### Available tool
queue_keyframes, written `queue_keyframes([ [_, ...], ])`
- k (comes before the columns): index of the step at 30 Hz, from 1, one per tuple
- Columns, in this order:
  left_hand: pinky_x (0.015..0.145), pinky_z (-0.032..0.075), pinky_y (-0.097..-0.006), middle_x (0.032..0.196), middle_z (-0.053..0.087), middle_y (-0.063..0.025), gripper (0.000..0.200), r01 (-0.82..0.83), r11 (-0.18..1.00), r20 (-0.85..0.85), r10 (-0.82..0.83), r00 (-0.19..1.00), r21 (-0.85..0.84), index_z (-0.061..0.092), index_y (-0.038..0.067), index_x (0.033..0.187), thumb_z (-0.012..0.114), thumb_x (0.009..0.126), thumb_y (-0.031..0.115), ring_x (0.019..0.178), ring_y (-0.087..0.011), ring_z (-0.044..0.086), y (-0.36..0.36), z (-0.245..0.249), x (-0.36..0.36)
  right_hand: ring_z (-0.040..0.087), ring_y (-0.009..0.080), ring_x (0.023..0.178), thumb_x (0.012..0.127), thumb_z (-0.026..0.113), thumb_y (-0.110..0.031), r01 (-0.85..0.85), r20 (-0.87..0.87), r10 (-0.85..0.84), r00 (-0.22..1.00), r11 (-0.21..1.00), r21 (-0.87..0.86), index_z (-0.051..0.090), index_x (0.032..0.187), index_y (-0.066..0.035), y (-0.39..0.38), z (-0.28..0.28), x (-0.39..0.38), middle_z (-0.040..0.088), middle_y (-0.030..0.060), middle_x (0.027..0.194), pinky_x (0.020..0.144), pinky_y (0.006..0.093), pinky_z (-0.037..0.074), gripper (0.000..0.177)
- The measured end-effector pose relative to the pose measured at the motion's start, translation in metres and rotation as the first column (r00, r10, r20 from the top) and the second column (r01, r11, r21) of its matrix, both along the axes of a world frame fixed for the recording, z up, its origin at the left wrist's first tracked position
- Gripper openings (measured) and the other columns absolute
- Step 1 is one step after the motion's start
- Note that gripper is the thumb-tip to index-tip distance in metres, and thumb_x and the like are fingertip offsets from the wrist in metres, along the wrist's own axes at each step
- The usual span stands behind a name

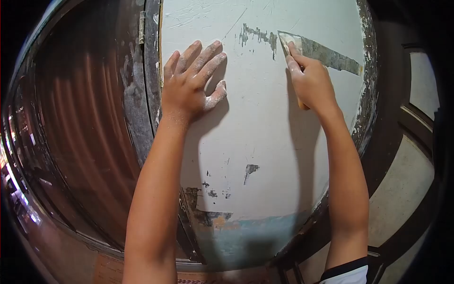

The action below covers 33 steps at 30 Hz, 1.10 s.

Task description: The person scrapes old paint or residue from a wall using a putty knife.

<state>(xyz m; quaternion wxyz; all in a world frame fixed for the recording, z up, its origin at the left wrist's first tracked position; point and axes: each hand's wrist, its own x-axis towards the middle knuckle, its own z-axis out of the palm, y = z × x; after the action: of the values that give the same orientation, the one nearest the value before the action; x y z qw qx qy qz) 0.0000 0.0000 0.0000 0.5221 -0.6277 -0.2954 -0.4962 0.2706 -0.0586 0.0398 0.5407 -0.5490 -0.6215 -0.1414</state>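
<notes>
A white-painted panel (255, 118) with dark scraped patches fills the middle of the view. My left hand (194, 80) rests against its upper left part, fingers spread and dusted white, holding nothing. At the upper right, my right hand (309, 78) grips a putty knife (289, 40). The wide blade, smeared with white, touches the panel, and part of the handle shows below my fist. A dark bare strip (328, 54) runs from the blade to the panel's right edge. Left of the blade lies a broken dark patch (257, 35).
A dark wooden frame with flaking paint (366, 90) borders the panel on the right. On the left are a hinge (141, 27) and a glazed section with a brown curtain (85, 118). Pale blue paint (255, 232) covers the panel's bottom. Printed cardboard (111, 272) lies below.
</notes>
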Motion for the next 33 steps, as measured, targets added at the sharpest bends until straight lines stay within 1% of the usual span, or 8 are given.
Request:
queue_keyframes([
  [2, 0.124, 0.03, -0.0508, 0.158, 0.054, 0.0089, 0.057, 0.008, 1.0, 0.002, -0.008, 1.0, 0.008, 0.067, 0.03, 0.138, 0.072, 0.081, 0.035, 0.148, -0.0237, 0.045, 0.001, 0.002, 0.001, 0.058, 0.0246, 0.048, 0.106, 0.052, -0.038, 0.048, 0.11, -0.061, 0.992, 0.992, 0.116, 0.064, 0.145, -0.028, 0.005, -0.007, 0.013, 0.067, 0.0097, 0.07, 0.069, 0.0414, 0.052, 0.042],
  [14, 0.127, 0.025, -0.0497, 0.158, 0.052, 0.0127, 0.058, 0.013, 1.0, 0.035, -0.013, 0.999, 0.008, 0.063, 0.033, 0.139, 0.071, 0.081, 0.035, 0.149, -0.0205, 0.044, 0.002, 0.005, 0.002, 0.062, 0.0313, 0.053, 0.105, 0.055, -0.037, 0.06, 0.12, -0.05, 0.992, 0.995, -0.082, 0.073, 0.133, -0.023, -0.012, -0.013, 0.026, 0.069, 0.0131, 0.072, 0.075, 0.0427, 0.053, 0.036],
  [16, 0.127, 0.026, -0.0498, 0.158, 0.053, 0.0122, 0.058, 0.021, 0.999, 0.034, -0.022, 0.999, 0.024, 0.063, 0.033, 0.139, 0.071, 0.081, 0.035, 0.148, -0.0206, 0.044, 0.002, 0.004, 0.002, 0.038, 0.0189, 0.046, 0.106, 0.059, -0.026, -0.017, 0.176, 0.002, 0.984, 0.996, 0.085, 0.061, 0.148, -0.022, 0.003, -0.017, 0.031, 0.048, 0.0105, 0.062, 0.053, 0.0353, 0.041, 0.042],
  [19, 0.126, 0.027, -0.05, 0.157, 0.053, 0.0123, 0.058, 0.019, 1.0, 0.029, -0.02, 0.999, 0.024, 0.063, 0.033, 0.139, 0.072, 0.081, 0.035, 0.148, -0.0206, 0.045, 0.002, 0.004, 0.002, 0.039, 0.0191, 0.05, 0.106, 0.06, -0.026, -0.006, 0.221, -0.022, 0.975, 0.992, 0.127, 0.061, 0.148, -0.022, -0.001, -0.014, 0.024, 0.049, 0.0115, 0.062, 0.056, 0.0348, 0.042, 0.042],
  [20, 0.126, 0.027, -0.05, 0.157, 0.053, 0.0123, 0.058, 0.021, 1.0, 0.027, -0.021, 0.999, 0.023, 0.063, 0.033, 0.139, 0.072, 0.081, 0.035, 0.148, -0.0206, 0.045, 0.002, 0.004, 0.002, 0.042, 0.0195, 0.056, 0.105, 0.061, -0.026, 0.009, 0.091, -0.001, 0.996, 0.996, -0.088, 0.061, 0.147, -0.023, -0.013, -0.012, 0.022, 0.052, 0.014, 0.065, 0.061, 0.0357, 0.044, 0.042],
  [25, 0.126, 0.027, -0.05, 0.157, 0.053, 0.0126, 0.059, 0.011, 1.0, 0.031, -0.012, 0.999, 0.022, 0.063, 0.032, 0.138, 0.073, 0.08, 0.037, 0.148, -0.0206, 0.045, 0.001, 0.003, 0.002, 0.044, 0.0196, 0.058, 0.105, 0.061, -0.027, -0.007, 0.143, -0.001, 0.99, 0.998, 0.055, 0.06, 0.147, -0.027, 0.003, -0.017, 0.025, 0.057, 0.0131, 0.068, 0.063, 0.036, 0.045, 0.042],
  [27, 0.126, 0.027, -0.0501, 0.157, 0.053, 0.0128, 0.059, 0.009, 1.0, 0.032, -0.009, 0.999, 0.011, 0.063, 0.032, 0.138, 0.073, 0.08, 0.037, 0.148, -0.0205, 0.045, 0.001, 0.002, 0.002, 0.058, 0.0267, 0.047, 0.105, 0.055, -0.034, 0.011, 0.182, -0.046, 0.982, 0.982, 0.187, 0.068, 0.141, -0.024, 0.012, -0.019, 0.024, 0.066, 0.0117, 0.066, 0.067, 0.0417, 0.052, 0.039],
  [33, 0.127, 0.026, -0.0497, 0.158, 0.052, 0.0128, 0.058, 0.009, 1.0, 0.028, -0.009, 1.0, -0.008, 0.064, 0.033, 0.138, 0.072, 0.081, 0.036, 0.148, -0.0201, 0.045, 0.0, 0.001, 0.002, 0.055, 0.0247, 0.055, 0.105, 0.057, -0.032, 0.043, 0.118, -0.045, 0.992, 0.999, 0.019, 0.064, 0.145, -0.027, -0.005, -0.013, 0.011, 0.064, 0.0132, 0.068, 0.067, 0.0395, 0.05, 0.04],
])
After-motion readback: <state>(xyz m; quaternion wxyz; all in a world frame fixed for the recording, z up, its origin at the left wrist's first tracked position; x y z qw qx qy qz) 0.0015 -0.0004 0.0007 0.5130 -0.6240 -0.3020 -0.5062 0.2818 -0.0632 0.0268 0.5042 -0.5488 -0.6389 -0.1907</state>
